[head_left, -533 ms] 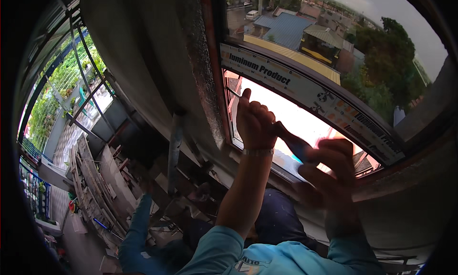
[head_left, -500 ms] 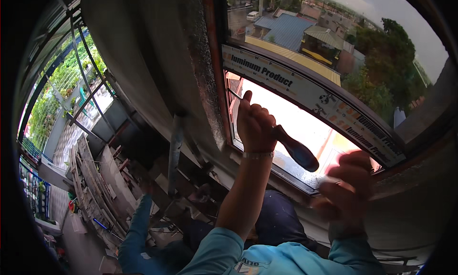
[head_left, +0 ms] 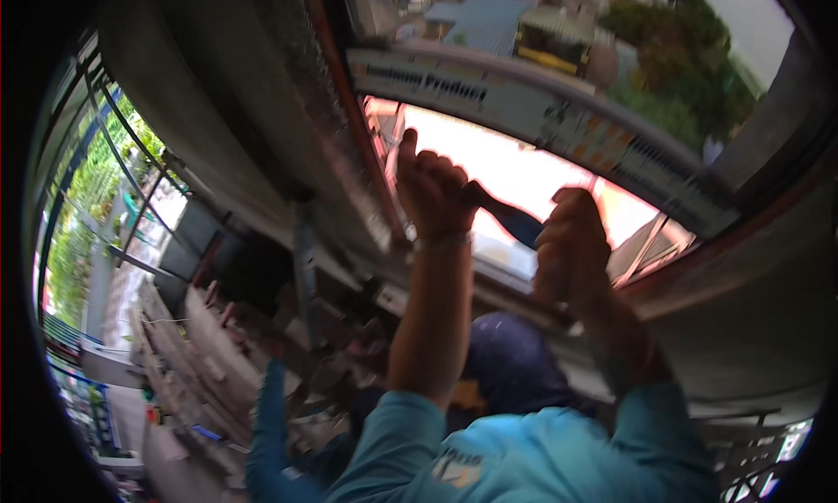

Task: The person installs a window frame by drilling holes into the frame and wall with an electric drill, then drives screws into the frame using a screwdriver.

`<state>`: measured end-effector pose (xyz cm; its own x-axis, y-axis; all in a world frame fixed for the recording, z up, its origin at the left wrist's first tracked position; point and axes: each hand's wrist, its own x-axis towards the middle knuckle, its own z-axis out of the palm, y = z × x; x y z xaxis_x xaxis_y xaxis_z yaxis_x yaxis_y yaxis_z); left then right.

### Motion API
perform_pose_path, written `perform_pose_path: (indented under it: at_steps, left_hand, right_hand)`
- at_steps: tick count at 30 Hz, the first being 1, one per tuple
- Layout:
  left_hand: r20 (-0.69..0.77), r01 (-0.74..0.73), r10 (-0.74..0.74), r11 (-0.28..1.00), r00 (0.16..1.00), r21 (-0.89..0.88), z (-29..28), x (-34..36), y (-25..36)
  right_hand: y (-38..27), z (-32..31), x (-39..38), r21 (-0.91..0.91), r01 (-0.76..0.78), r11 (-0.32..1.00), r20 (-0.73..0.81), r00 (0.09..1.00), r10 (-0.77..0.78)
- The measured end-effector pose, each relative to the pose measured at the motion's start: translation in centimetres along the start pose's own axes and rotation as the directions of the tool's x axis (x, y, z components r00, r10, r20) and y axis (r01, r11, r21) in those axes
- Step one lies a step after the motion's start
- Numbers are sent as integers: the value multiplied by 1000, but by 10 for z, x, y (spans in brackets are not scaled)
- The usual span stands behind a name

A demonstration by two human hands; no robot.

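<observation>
My left hand [head_left: 434,193] is closed around a screwdriver, its thumb pointing up toward the window's left jamb. The screwdriver's dark handle [head_left: 506,217] sticks out to the right of that fist; its shaft is hidden. At the handle's free end my right hand [head_left: 572,245] is closed, its fingers wrapped over the butt. Both hands are in front of the bright lower opening of a window with a reddish-brown frame [head_left: 339,75]. Above them runs a crossbar [head_left: 524,110] covered with a printed white strip, under a large glass pane [head_left: 489,23].
Rough grey wall [head_left: 218,93] borders the window on the left. Below left, a co-worker's teal sleeve [head_left: 269,416] shows among wooden boards [head_left: 175,354] and clutter. A metal post [head_left: 305,267] stands beside the wall. Metal bars [head_left: 131,145] span the far left, with greenery behind.
My right hand has moved left and up from beside the handle and closed on its end. The view has shifted, and the window appears further left. My left hand keeps its grip.
</observation>
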<state>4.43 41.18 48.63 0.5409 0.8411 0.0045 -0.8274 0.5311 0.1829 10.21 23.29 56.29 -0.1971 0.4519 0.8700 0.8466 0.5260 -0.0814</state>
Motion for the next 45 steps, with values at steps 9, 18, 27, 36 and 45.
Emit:
perform_pose_path:
  at_steps: [9, 18, 27, 36, 45]
  left_hand:
    - [95, -23, 37, 989, 995, -148, -4, -2, 2]
    - [2, -70, 70, 993, 998, -91, 12, -6, -6]
    - [-100, -162, 150, 979, 984, -123, 18, -10, -15]
    - [-71, -140, 125, 949, 990, -284, 17, -12, -11]
    - [-63, -123, 110, 956, 992, -266, 17, -9, -7]
  right_hand:
    - [9, -2, 8, -91, 73, 993, 127, 990, -61]
    - [15, -5, -56, -326, -266, 907, 362, 851, 380]
    - [23, 17, -52, -432, -31, 901, 267, 950, 161]
    - [35, 26, -57, -578, 147, 803, 331, 941, 66]
    - [16, 21, -21, 196, -891, 410, 37, 425, 905]
